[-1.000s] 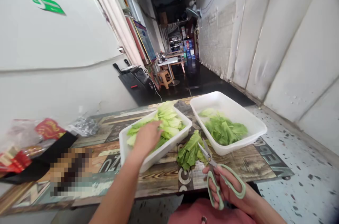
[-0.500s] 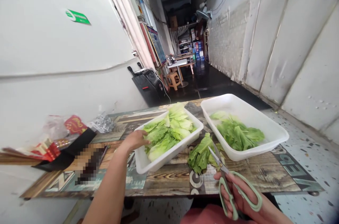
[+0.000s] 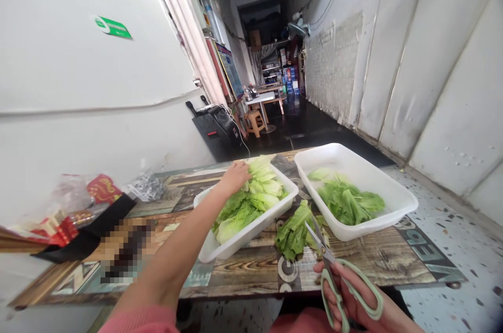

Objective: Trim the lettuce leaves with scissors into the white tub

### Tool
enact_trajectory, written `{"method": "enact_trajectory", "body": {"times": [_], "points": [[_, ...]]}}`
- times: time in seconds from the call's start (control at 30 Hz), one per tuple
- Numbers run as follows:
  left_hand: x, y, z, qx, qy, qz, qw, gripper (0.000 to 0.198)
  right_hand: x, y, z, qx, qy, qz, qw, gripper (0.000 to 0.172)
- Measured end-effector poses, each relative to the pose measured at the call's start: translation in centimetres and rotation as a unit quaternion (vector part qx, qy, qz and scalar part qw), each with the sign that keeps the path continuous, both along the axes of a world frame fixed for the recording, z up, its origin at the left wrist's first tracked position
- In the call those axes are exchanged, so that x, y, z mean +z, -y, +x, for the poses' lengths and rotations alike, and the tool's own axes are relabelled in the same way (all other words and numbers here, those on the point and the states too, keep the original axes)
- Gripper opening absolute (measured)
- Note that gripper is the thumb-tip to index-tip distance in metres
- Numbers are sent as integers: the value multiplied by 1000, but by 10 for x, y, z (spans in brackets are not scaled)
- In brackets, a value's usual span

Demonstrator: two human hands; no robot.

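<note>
My left hand [image 3: 236,175] reaches over the left white tray and touches the lettuce leaves [image 3: 265,186] at its back. Its fingertips are partly hidden, so whether they grip a leaf cannot be told. In my right hand [image 3: 346,296] are scissors [image 3: 328,254] with pale green handles, their blades slightly apart and pointing away from me. Just beyond the blade tips, a bunch of darker lettuce leaves [image 3: 294,233] lies on the table between the two trays. The left tray [image 3: 243,249] is well filled with pale leaves.
A larger white tray [image 3: 393,191] at the right holds some green leaves [image 3: 349,202]. Along the table's [image 3: 243,272] left end are a black box [image 3: 108,223] with packets and a crumpled clear bag [image 3: 145,186]. A black case [image 3: 216,128] stands behind the table.
My left hand has moved from the left rim of the left tray to the leaves at its back. The scissors and my right hand have hardly moved.
</note>
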State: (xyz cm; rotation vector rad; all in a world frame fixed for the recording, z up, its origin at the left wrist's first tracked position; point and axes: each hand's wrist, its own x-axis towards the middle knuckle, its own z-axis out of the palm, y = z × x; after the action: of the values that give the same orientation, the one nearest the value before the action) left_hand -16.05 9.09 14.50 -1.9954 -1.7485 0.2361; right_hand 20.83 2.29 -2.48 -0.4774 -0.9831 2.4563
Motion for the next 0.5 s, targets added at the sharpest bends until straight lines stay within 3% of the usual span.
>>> {"method": "enact_trajectory", "body": {"times": [0.17, 0.27, 0.37, 0.43, 0.5], "points": [[0, -11, -6, -7, -6, -40, 999, 20, -4, 2, 4, -2, -2, 4, 1000, 44], [8, -4, -8, -27, 39, -8, 999, 18, -2, 3, 4, 2, -8, 5, 1000, 47], [19, 13, -1, 7, 126, 45, 991, 22, 0, 4, 2, -1, -7, 12, 1000, 48], [23, 28, 12, 38, 201, 108, 973, 26, 0, 4, 1, -8, -6, 30, 1000, 49], [20, 46, 33, 35, 311, 180, 933, 29, 3, 4, 0, -17, 4, 57, 998, 52]]}}
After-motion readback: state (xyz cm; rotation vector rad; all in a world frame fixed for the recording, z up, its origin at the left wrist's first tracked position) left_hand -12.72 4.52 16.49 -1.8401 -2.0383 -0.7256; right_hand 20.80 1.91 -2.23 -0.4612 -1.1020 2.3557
